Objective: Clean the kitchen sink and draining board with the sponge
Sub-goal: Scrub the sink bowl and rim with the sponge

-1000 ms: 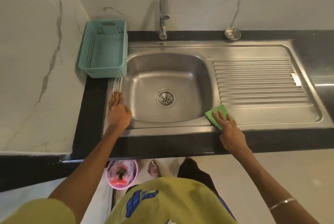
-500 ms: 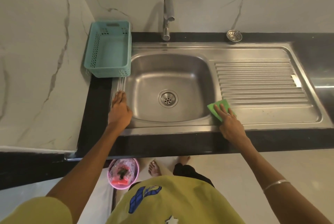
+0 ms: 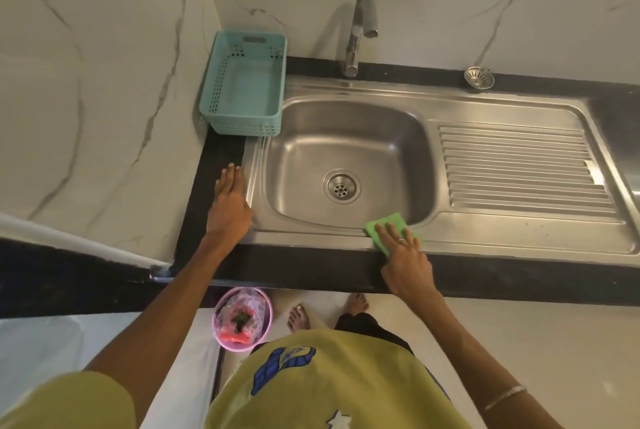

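Your green sponge (image 3: 387, 225) lies flat on the steel sink's (image 3: 346, 165) near rim.

You see the sponge at the basin's near right corner, beside the ribbed draining board (image 3: 519, 172), which stretches away to the right of the basin. The basin is bare steel, with a round drain (image 3: 341, 186) in its floor.

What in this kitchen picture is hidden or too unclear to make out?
- Head view: part of the green sponge lies under the right hand; its near edge is hidden.
- The contents of the pink bin are blurred behind crumpled plastic.
- The draining board is cut off by the right frame edge.
- Whether the steel is wet or soapy cannot be told.
- The surface under the left hand is covered by its palm.
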